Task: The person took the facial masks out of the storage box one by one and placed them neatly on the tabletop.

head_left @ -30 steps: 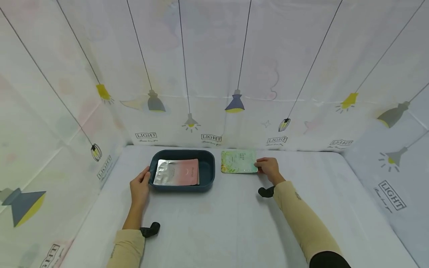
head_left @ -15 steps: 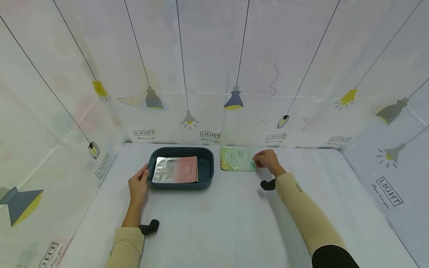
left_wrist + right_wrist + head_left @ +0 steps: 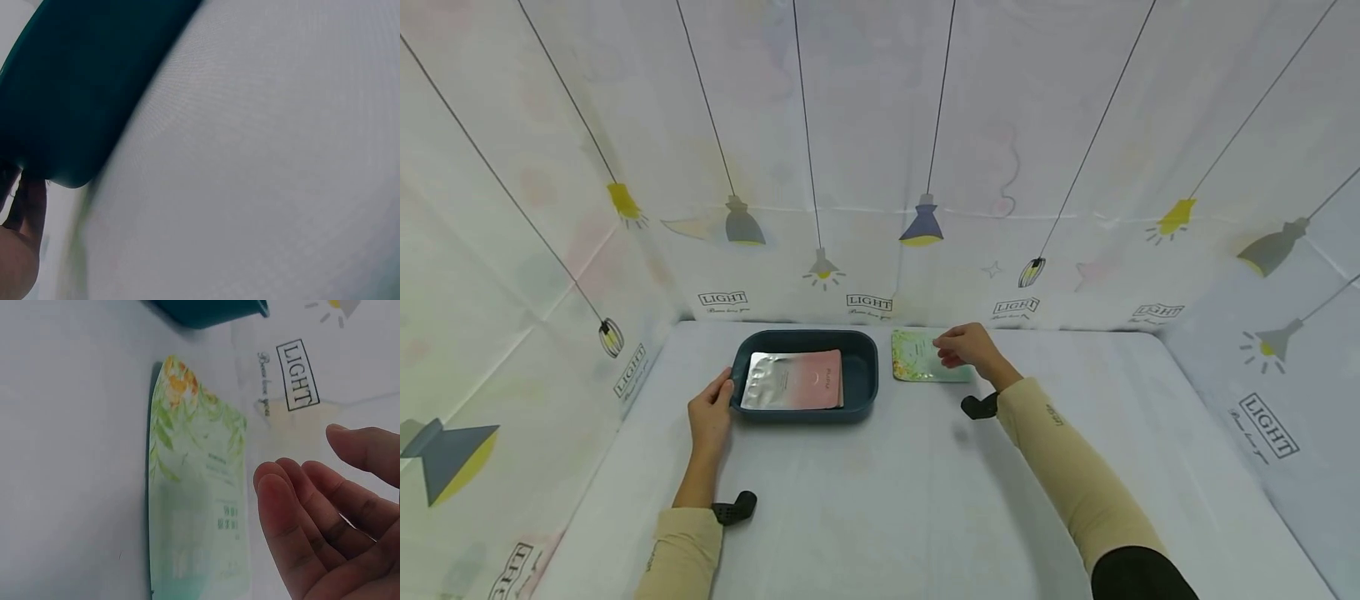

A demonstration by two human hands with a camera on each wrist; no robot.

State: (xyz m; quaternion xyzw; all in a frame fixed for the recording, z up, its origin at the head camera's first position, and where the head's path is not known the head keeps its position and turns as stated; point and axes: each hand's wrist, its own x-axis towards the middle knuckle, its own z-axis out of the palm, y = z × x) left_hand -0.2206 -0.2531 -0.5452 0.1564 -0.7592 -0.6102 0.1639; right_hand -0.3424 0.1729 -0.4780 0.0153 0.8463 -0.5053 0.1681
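Gripping the left end of a dark teal tray (image 3: pixel 805 417), the left hand (image 3: pixel 710 417) is nearest. In the tray lies a silver-and-pink packet (image 3: pixel 793 380). The right hand (image 3: pixel 970 348) hovers over a green packet (image 3: pixel 913 360) — fingers loosely bent, holding nothing. That packet rests on the white table (image 3: pixel 880 500), right of the tray — and beyond hangs a sheet (image 3: pixel 865 125) printed with lamps.

"LIGHT" labels (image 3: pixel 870 302) repeat across the wall cloth (image 3: pixel 865 142).

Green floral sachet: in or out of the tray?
Out. The green floral sachet lies on the white tabletop, beside the dark teal tray.
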